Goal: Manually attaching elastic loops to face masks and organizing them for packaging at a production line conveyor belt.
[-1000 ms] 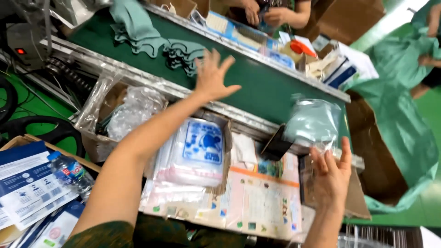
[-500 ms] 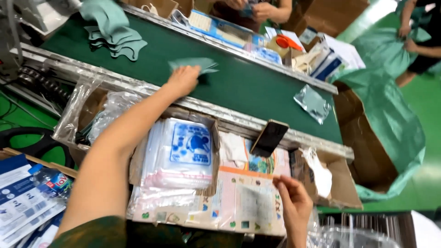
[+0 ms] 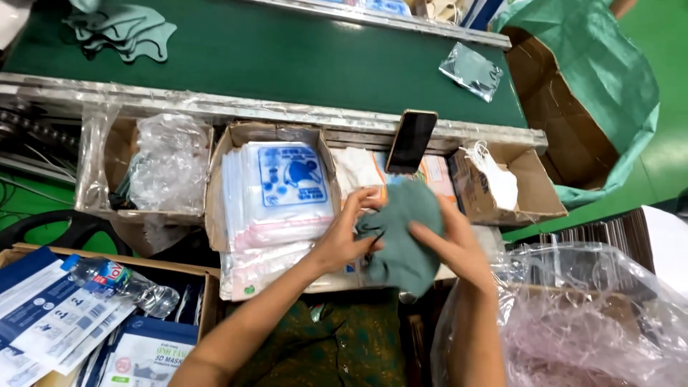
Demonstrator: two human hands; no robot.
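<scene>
Both hands, left hand (image 3: pixel 344 240) and right hand (image 3: pixel 451 247), pinch green mask (image 3: pixel 401 233); pouch stack (image 3: pixel 276 193) beside.

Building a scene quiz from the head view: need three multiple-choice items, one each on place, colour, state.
1. Where does the black rectangular phone stand?
A. propped at the belt's metal edge
B. inside the left box
C. on the floor

2. What colour is the soft fabric mask in the hands?
A. white
B. grey-green
C. red

3. How is that mask held?
A. left hand alone
B. lying loose
C. both hands, right hand too

Answers: 1 A, it leans upright on the rail beside the green conveyor belt; 2 B, a dull teal cloth; 3 C, fingers of both hands grip it.
</scene>
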